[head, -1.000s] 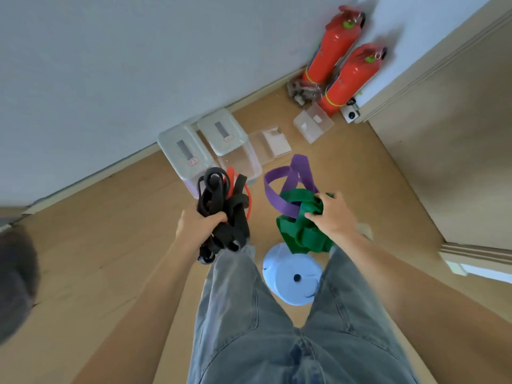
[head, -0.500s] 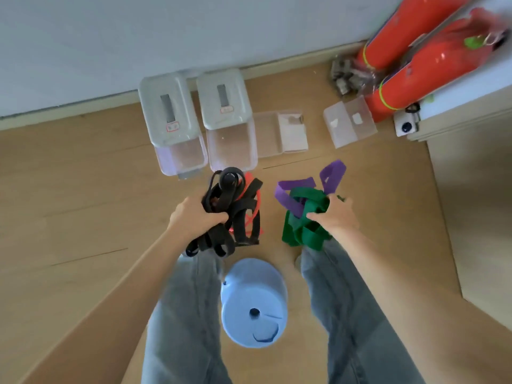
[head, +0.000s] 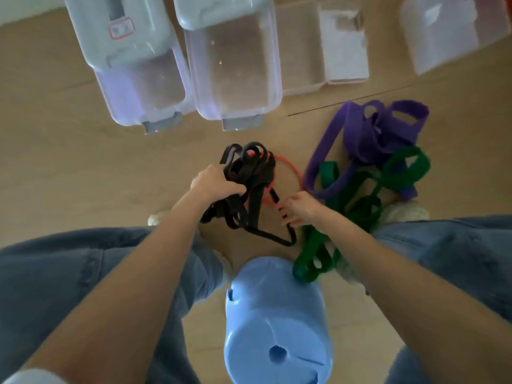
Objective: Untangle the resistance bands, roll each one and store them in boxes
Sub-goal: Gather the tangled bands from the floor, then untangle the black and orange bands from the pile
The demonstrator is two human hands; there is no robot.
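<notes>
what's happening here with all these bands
A person is untangling resistance bands over the floor. The left hand grips a knot of black bands with a red band caught in it, and the right hand pinches one black strand. Purple and green bands lie tangled nearby; the boxes hold none.

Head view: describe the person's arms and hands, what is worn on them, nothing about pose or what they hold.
Both forearms are bare up to the frame edge. The left hand and right hand wear no gloves, and no rings, watch or bracelet can be made out. A bit of white fabric, perhaps a sleeve, shows at the lower left corner. Blue jeans cover the legs below.
</notes>
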